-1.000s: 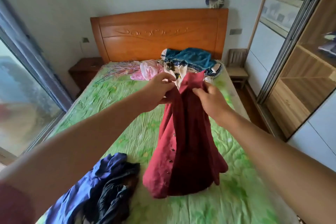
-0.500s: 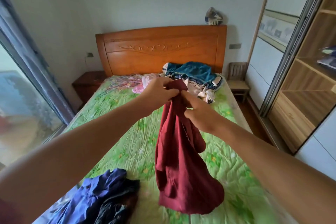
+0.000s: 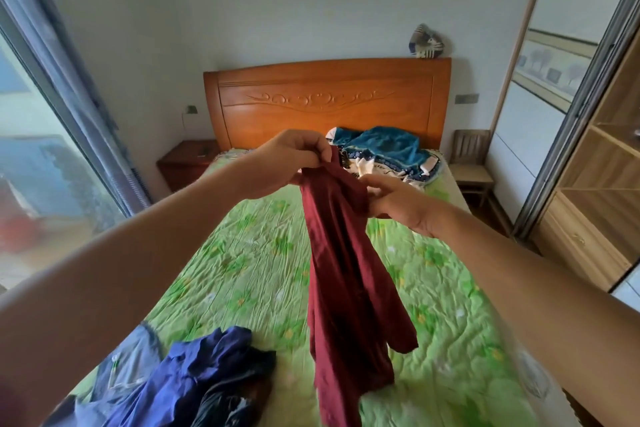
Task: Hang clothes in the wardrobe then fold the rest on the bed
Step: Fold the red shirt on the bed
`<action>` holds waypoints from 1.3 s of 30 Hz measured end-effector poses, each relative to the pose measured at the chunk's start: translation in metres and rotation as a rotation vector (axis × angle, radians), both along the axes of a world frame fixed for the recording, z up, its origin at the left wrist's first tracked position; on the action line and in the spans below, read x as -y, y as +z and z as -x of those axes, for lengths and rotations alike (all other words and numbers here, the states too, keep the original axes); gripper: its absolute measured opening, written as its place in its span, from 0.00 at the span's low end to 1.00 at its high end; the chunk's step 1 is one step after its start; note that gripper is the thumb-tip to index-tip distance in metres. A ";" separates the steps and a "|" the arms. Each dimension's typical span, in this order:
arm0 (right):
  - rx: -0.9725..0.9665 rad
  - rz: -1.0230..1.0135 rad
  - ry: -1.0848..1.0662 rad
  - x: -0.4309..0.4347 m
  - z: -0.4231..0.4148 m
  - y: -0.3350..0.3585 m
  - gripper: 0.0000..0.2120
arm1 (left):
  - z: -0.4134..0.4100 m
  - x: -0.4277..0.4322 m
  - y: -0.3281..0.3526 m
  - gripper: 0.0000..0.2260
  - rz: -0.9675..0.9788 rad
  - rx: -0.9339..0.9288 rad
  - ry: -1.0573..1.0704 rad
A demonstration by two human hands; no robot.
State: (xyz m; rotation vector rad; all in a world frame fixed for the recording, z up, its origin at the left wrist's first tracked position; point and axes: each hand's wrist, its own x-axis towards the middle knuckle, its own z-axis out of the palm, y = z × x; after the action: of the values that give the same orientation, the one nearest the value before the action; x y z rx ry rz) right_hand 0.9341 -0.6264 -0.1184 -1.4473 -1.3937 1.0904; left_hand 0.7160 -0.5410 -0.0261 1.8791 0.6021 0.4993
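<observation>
Between the two hands, held up over the bed [image 3: 242, 253], hangs a dark red shirt [image 3: 346, 270]. The left hand [image 3: 287, 163] pinches its top edge with curled fingers, and the right hand [image 3: 398, 199], just beside and slightly lower, grasps a fold of the same cloth. The shirt is thin, soft fabric with a matt wine colour, bunched narrow at the grip and falling in long limp folds. One sleeve end splays out to the right near the bottom, and the hem dangles close above the cover. Below the hands the bedcover is bright green, quilted and crinkled, with a pale flower print. Below the left forearm lies a rumpled heap of blue and dark clothes [image 3: 194, 378]. Beyond the hands, a teal and white bundle [image 3: 384, 146] sits against the smooth, carved, orange wooden headboard [image 3: 322, 100]. To the right of the right hand stands an open wardrobe [image 3: 606, 184] of light wood-grain boards.
</observation>
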 end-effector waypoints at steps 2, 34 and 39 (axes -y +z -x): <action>-0.042 0.059 0.082 0.002 0.002 0.000 0.23 | 0.004 -0.001 0.001 0.20 0.004 0.022 -0.006; 0.285 -0.729 -0.463 0.078 0.007 0.085 0.26 | 0.030 0.031 0.005 0.17 -0.477 0.395 0.436; 0.148 -0.675 -0.519 0.107 0.025 0.089 0.14 | 0.048 0.063 0.003 0.18 -0.433 0.441 0.457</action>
State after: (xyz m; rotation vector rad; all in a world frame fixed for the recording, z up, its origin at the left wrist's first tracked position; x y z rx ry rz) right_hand 0.9088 -0.7338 -0.0291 -1.2756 -1.2129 0.1526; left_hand 0.6681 -0.6041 -0.0234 1.9316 0.6582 1.3942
